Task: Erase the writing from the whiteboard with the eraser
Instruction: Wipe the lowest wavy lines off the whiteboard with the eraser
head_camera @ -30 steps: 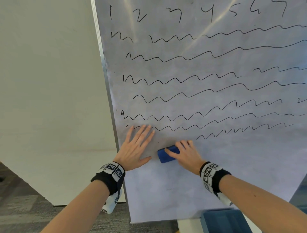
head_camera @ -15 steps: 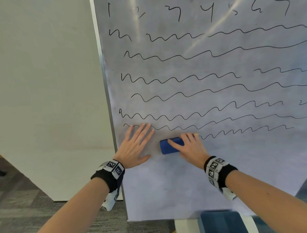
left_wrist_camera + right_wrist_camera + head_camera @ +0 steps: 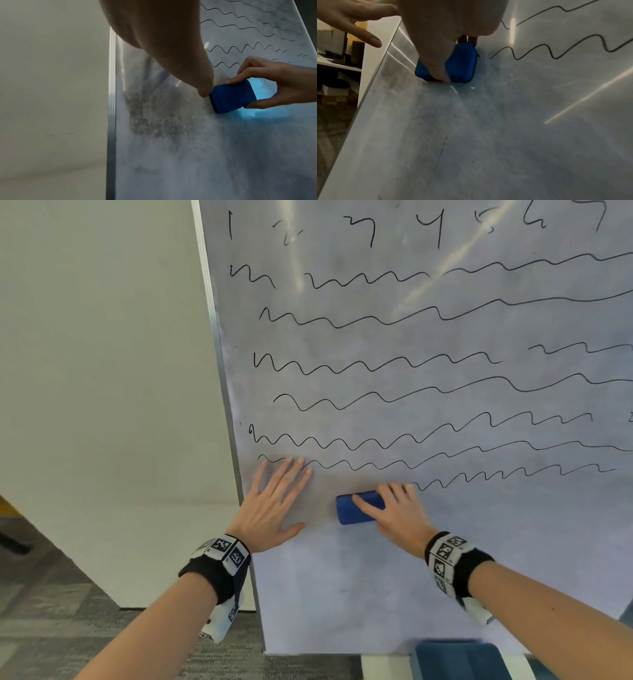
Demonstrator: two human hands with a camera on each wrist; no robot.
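The right hand grips the blue eraser lying crosswise, the lowest wavy line starting just right of its fingers; the left hand presses flat, fingers straight.

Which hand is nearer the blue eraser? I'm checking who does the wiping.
Right. The right hand grips the eraser against the whiteboard; the left hand rests flat on the board beside it, to its left, not touching it.
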